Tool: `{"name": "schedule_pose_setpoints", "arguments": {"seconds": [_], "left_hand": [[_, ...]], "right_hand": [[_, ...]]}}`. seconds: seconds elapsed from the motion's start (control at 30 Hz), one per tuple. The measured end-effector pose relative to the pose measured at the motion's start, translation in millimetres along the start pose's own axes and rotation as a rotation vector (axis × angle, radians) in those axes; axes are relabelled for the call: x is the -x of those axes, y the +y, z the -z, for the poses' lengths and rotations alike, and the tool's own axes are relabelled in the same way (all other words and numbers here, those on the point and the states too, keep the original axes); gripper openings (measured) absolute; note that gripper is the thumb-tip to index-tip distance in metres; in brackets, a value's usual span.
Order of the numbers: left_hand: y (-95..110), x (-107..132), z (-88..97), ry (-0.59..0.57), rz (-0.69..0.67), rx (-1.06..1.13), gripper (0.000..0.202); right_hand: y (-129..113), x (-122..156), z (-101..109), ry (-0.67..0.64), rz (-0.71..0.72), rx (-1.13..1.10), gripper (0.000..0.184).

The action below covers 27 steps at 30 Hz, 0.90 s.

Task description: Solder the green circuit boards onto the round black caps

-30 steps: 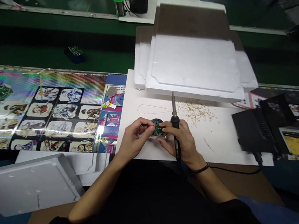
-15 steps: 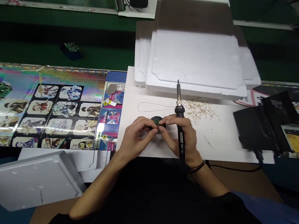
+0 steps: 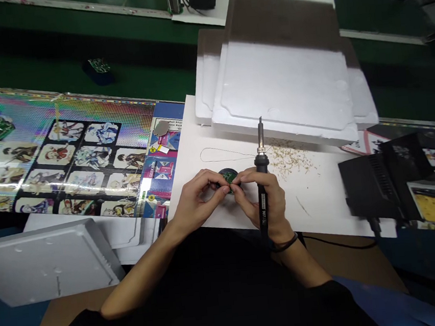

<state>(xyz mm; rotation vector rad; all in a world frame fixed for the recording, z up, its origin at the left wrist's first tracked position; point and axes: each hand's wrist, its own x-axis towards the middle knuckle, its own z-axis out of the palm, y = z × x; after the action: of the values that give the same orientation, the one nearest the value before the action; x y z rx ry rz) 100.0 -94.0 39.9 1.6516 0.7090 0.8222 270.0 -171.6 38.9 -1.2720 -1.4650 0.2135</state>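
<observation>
Both my hands meet over a small round green circuit board (image 3: 228,176) that sits on a dark round base on the white sheet (image 3: 321,199). My left hand (image 3: 198,200) pinches the board's left edge with curled fingers. My right hand (image 3: 265,199) pinches its right edge while also carrying a black soldering iron (image 3: 262,179) laid across the fingers, tip pointing away from me. A thin loop of solder wire (image 3: 220,155) lies just behind the board.
Stacked white foam trays (image 3: 282,75) stand behind the sheet, with pale clippings (image 3: 290,158) in front of them. A black soldering station (image 3: 373,184) sits at right. A glossy picture sheet (image 3: 65,147) covers the left; a grey foam tray (image 3: 46,261) lies near left.
The soldering iron has swung more upright and to the right, tip lifted towards the foam trays. Both hands closed in tighter round the small board, hiding most of it.
</observation>
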Motion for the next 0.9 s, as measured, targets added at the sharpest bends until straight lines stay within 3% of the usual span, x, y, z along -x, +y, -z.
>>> {"name": "schedule_pose_setpoints", "arguments": {"seconds": [0.13, 0.4, 0.53, 0.63, 0.77, 0.9], "left_hand": [[-1, 1, 1.3, -0.011, 0.047, 0.073, 0.014], [-1, -1, 2.6, -0.038, -0.005, 0.022, 0.008], [-1, -2, 3.3, 0.032, -0.035, -0.042, 0.008], [-1, -3, 6.5, 0.048, -0.129, -0.183, 0.005], [-1, -7, 9.3, -0.081, -0.265, -0.359, 0.006], [-2, -9, 7.4, -0.112, -0.289, -0.505, 0.01]], "right_hand": [[0, 0, 3, -0.027, 0.023, 0.013, 0.04], [5, 3, 1, -0.086, 0.081, 0.057, 0.041], [5, 6, 7, -0.097, 0.084, 0.072, 0.041], [2, 10, 21, -0.085, 0.031, 0.048, 0.041], [-4, 13, 44, -0.056, -0.091, -0.097, 0.018], [-10, 7, 60, 0.088, -0.227, -0.275, 0.035]]}}
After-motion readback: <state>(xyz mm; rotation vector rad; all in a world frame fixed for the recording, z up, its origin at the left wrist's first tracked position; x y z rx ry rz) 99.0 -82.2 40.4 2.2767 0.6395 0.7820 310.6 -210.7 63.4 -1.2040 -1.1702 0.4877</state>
